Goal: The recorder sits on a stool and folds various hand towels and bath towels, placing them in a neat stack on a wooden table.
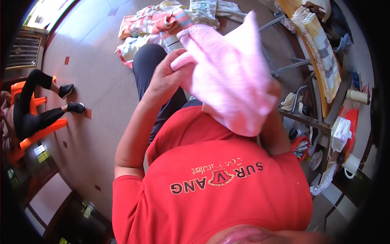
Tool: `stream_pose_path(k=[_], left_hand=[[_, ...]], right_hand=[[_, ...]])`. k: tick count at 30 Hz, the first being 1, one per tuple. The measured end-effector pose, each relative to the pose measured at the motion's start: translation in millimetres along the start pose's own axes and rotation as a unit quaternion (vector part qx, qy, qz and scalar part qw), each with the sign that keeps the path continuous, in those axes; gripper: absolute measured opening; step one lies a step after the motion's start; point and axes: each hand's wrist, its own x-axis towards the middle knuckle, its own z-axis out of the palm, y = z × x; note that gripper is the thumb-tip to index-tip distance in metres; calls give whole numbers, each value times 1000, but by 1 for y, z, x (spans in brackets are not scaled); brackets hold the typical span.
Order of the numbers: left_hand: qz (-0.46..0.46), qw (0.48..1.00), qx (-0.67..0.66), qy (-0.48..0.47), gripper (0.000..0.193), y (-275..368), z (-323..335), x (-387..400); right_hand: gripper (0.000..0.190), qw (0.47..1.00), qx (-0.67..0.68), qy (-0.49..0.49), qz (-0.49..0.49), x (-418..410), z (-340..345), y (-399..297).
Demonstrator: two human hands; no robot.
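Note:
A pink cloth [225, 73], perhaps a towel or garment, is held up in front of my chest and blurred by motion. My left hand [172, 71] grips its left edge, where a rolled fold shows between thumb and fingers. Behind the right side of the cloth is my right hand [274, 88], mostly hidden and blurred, so its fingers cannot be made out. Past my knee, a pile of cloths lies on the floor, among them an orange plaid cloth [143, 23] and a pale printed cloth [202, 10].
At left a person [36, 103] sits on an orange plastic stool [45, 132], legs stretched out. On the right, a folded patterned towel [318, 52] lies over a wooden board [304, 39]. Nearby are a tissue pack [341, 134], a white mug [352, 166] and a red basket [301, 149].

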Motion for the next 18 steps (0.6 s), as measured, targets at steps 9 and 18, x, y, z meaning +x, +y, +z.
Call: stream_pose_path(k=[9, 18], left_hand=[[5, 909, 100, 404, 30, -17, -91, -79], [19, 940, 329, 92, 45, -8, -31, -81]], right_hand=[[40, 805, -571, 15, 157, -3, 27, 61], [34, 792, -592, -10, 148, 1, 26, 51]])
